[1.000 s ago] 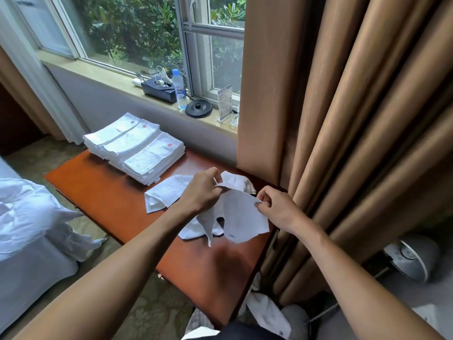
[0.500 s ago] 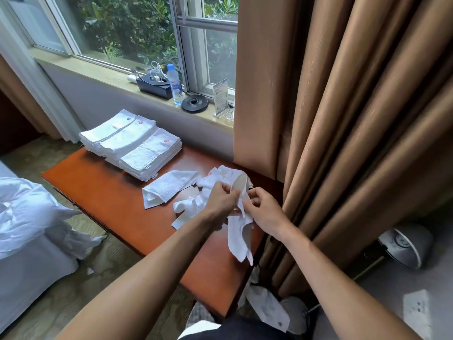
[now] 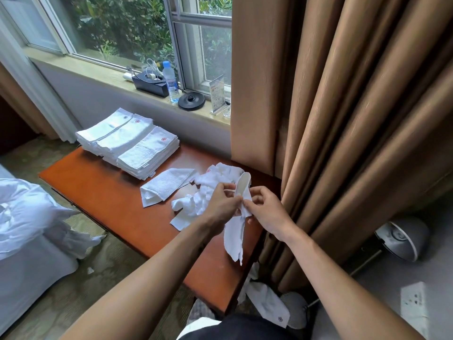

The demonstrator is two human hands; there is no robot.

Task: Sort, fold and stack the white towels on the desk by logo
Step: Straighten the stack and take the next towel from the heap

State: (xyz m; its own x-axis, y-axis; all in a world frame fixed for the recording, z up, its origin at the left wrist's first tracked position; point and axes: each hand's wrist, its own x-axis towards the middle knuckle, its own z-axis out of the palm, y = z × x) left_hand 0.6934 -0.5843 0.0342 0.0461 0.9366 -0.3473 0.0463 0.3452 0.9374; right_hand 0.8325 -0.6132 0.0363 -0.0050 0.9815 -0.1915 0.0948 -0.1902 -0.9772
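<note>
Both hands hold one white towel (image 3: 234, 238) above the right end of the orange-brown desk (image 3: 103, 192). My left hand (image 3: 224, 204) and my right hand (image 3: 266, 209) pinch its top edge close together, and the cloth hangs down in a narrow strip. Under the hands lies a crumpled heap of loose towels (image 3: 208, 185). A half-folded towel (image 3: 166, 185) lies flat just left of the heap. Three stacks of folded towels (image 3: 130, 141) stand side by side at the desk's far left, with small logos showing on top.
Brown curtains (image 3: 343, 119) hang close on the right of the desk. The windowsill holds a water bottle (image 3: 170, 82), a black box (image 3: 150, 84), a black disc (image 3: 191, 101) and a card stand. A bed (image 3: 24, 229) is at left. A towel (image 3: 267, 305) lies on the floor.
The towel was spread wide between my hands a second ago. My hands have come together, and the towel now hangs bunched in a narrow strip.
</note>
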